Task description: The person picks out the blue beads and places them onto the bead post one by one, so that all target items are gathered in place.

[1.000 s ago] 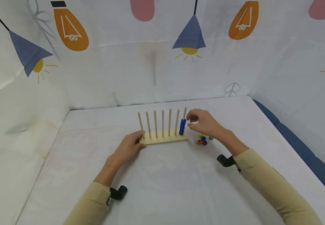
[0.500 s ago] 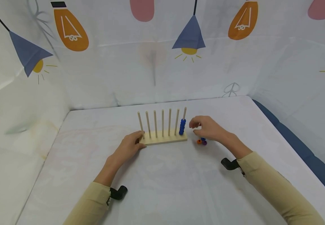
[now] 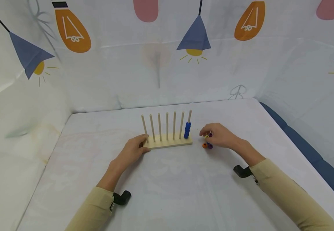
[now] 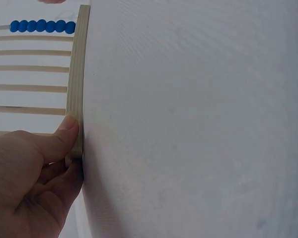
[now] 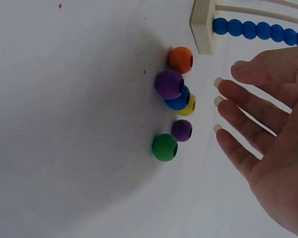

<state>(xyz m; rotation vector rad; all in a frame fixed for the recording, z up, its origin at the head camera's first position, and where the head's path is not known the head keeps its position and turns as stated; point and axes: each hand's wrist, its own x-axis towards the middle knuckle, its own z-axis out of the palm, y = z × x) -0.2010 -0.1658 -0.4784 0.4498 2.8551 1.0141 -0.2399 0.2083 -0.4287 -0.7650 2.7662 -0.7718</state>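
A wooden peg stand [image 3: 170,143] with a row of upright pegs stands on the table. Its rightmost peg carries a stack of blue beads [image 3: 187,130], also seen in the left wrist view as a blue row [image 4: 41,26]. My left hand [image 3: 130,150] grips the stand's left end, thumb on one side of the base and fingers on the other. To the right of the stand, my right hand [image 3: 220,136] hovers over loose beads, its fingers apart with nothing between them. The right wrist view shows an orange bead [image 5: 181,60], two purple, a blue, a yellow and a green bead [image 5: 165,147].
The white-covered table [image 3: 167,192] meets a printed cloth backdrop [image 3: 120,70] at the back. Dark blue fabric [image 3: 308,147] lies beyond the right edge. Black wrist mounts [image 3: 122,198] sit at both sleeves.
My right hand has moved away from the bead-filled peg, rightward and toward me, over the loose beads, and its fingers have spread. The left hand and the stand have stayed still.
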